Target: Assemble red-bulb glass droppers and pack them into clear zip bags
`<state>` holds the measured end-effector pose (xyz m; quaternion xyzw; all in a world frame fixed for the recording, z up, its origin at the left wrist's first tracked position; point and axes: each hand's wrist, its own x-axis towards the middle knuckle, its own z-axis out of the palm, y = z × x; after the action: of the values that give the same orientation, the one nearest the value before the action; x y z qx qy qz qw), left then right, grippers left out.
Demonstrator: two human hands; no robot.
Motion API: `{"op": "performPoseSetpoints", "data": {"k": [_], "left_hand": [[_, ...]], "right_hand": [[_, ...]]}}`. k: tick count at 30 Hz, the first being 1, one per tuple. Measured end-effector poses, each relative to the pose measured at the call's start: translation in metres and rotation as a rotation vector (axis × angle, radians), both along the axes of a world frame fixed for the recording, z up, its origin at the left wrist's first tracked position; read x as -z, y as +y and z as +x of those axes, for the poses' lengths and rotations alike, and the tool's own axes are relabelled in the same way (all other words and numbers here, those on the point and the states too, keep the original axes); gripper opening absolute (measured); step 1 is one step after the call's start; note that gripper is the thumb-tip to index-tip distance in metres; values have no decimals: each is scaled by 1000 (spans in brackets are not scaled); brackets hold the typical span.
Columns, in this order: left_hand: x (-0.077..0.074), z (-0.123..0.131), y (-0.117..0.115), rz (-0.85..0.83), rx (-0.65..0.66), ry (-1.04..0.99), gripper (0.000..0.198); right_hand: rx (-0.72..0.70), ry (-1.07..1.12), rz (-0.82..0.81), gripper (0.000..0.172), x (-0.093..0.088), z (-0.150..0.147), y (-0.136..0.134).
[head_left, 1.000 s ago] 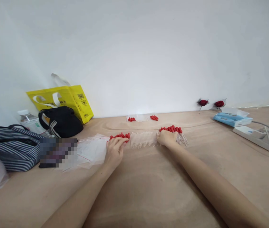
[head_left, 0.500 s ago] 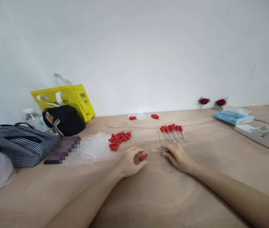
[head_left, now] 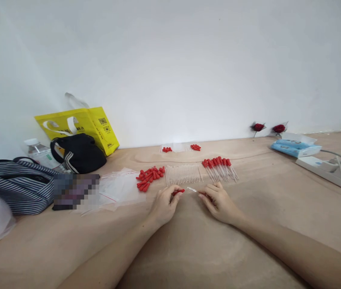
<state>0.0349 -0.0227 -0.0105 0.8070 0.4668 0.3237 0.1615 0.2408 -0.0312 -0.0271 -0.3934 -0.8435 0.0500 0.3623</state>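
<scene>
Between thumb and fingers, my left hand [head_left: 166,202] pinches a red rubber dropper bulb [head_left: 178,192], its narrow end pointing right. Closed around a thin clear glass dropper tube [head_left: 192,189] is my right hand [head_left: 220,202]; the tube's tip points left toward the bulb, with a small gap between them. Beyond my hands lies a row of clear tubes [head_left: 184,174]. To its left is a pile of loose red bulbs [head_left: 150,176]. To its right, several droppers with red bulbs fitted [head_left: 220,166] lie side by side.
Clear zip bags [head_left: 119,186] lie left of the bulb pile. Farther left are a striped bag [head_left: 22,188], a black cap [head_left: 82,152] and a yellow bag [head_left: 104,128]. A tissue pack [head_left: 295,147] and a power strip [head_left: 323,166] sit at right. More bulbs [head_left: 196,147] lie near the wall.
My left hand has closed on the red bulb, which lay on the table, and lifted it. My right hand has moved slightly left, turning the tube's tip toward the bulb.
</scene>
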Motion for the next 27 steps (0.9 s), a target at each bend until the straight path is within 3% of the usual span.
{"op": "performPoseSetpoints", "data": {"k": [10,17,22,27], "left_hand": [[2,0,1,-59,53,-87,17],[2,1,2,-223,79,-182,20],[3,-1,1,-189,28,-203,20],[4,-3,-3,-91,40,-60,17]], "right_hand": [[-35,-69,-2,19,-2,-4,-2],[-42,-73,26,20,-2,-11,-6],[-54,-108,39,20,-6,-14,-7],[-93,-187,127,26,-9,-6,1]]}}
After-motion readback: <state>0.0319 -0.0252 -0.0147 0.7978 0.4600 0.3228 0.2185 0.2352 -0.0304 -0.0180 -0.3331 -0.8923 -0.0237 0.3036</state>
